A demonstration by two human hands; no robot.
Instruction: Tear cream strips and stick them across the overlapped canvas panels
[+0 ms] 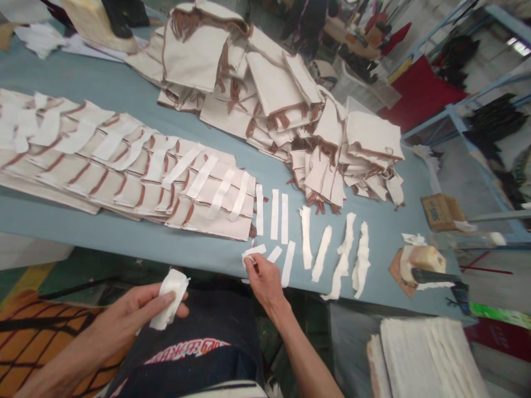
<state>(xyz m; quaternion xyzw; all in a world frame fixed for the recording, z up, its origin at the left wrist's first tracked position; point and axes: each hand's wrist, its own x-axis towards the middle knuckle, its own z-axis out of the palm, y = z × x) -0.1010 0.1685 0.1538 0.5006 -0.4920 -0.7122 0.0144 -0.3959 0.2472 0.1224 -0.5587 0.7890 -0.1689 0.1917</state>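
Note:
My left hand (pixel 151 307) is closed around a small folded bundle of white cloth strips (pixel 170 296), held in front of the dark apron. At the table's near edge, my right hand (pixel 267 282) pinches a short white strip (pixel 258 250) between thumb and fingertips. Close by on the tabletop lie another short strip (pixel 274 254) and a longer one (pixel 287 264). Beyond them, several flat strips (pixel 275 214) are laid side by side. To their right lie several crumpled cream strips (pixel 319 254). Overlapping cream cloth pieces with brown edging (pixel 219 213) carry white strips across them on the left.
A big heap of cream cloth bags with brown ties (pixel 274 88) covers the back of the blue-green table (pixel 145 243). A clothes iron (pixel 427 268) and a cardboard box (pixel 443 211) stand at the right end. Folded white cloth (pixel 427 354) is stacked at the lower right.

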